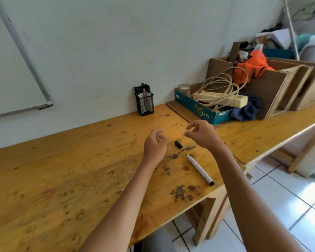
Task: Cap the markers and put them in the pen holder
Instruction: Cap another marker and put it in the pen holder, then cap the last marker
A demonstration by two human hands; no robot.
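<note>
An uncapped white marker point(200, 169) lies on the wooden table point(62, 170) near its right front edge, tip pointing away from me. Its black cap point(178, 144) lies apart from it, a little farther back. My left hand point(155, 146) hovers just left of the cap, fingers loosely curled and holding nothing. Above and right of the cap is my right hand point(202, 134), fingers loosely bent, also holding nothing. The black mesh pen holder point(145, 104) stands against the wall with several capped markers in it.
A blue paper box point(198, 110) with a power strip point(220, 100) and coiled cable sits at the back right, beside wooden boxes point(273, 88) with orange cloth. A whiteboard point(11, 70) hangs at left. Dark stains mark the table near the marker.
</note>
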